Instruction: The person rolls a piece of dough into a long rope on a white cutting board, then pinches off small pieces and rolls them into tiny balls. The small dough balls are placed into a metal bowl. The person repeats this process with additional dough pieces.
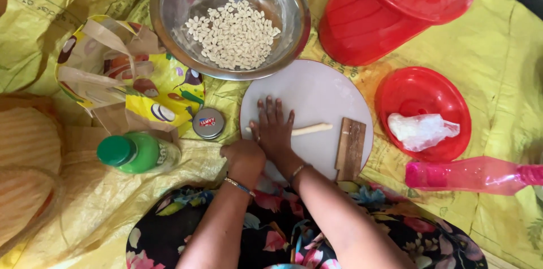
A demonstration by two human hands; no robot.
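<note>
My right hand (274,129) lies flat, fingers apart, on a thin pale dough rope (311,129) that stretches to the right across a round white board (317,91). My left hand (244,159) is curled into a fist at the board's near-left edge, touching the right wrist; whether anything is inside it is hidden. A small ridged wooden block (350,147) rests on the board's right side, just past the rope's end.
A steel bowl (169,14) of several small pale dough pieces sits beyond the board. A red bucket (367,26), red lid (421,82) holding a white plastic bag, and pink bottle (469,174) lie right. A green bottle (136,153), round tin (208,123) and patterned bag (169,82) lie left, on a yellow sheet (498,48).
</note>
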